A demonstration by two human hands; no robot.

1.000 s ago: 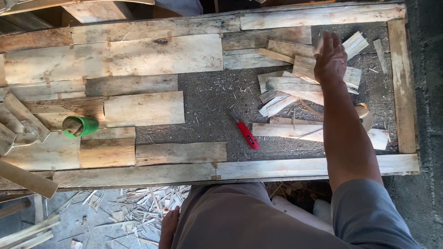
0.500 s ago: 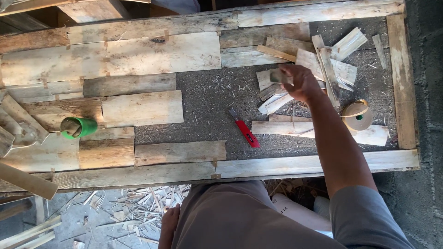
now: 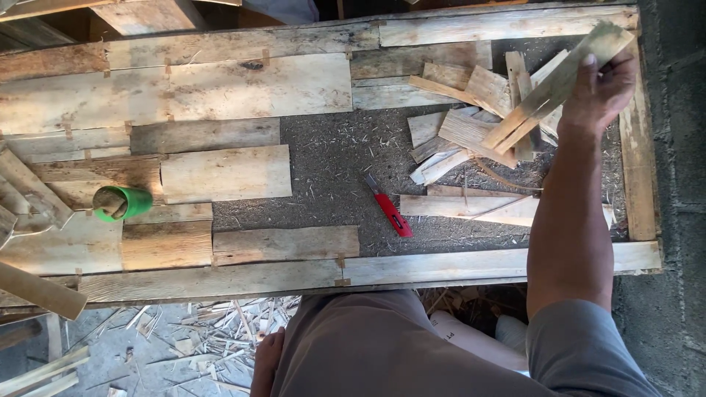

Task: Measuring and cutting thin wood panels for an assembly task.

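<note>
Right hand (image 3: pixel 599 88) is now lifting a long wood strip (image 3: pixel 548 92) clear of the scrap pile (image 3: pixel 471 132), fingers closed around its upper end; half a second ago it was still down among the offcuts. A piece appears picked for fitting into the frame (image 3: pixel 500 261). Left hand (image 3: pixel 266 360) hanging low beside the thigh, fingers' state unclear. Red utility knife (image 3: pixel 390 209) lying untouched on the counter (image 3: pixel 331 147)

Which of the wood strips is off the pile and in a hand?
The long strip slanting up to the frame's top right corner: the right hand grips its upper end, while the other strips lie loose below.
</note>
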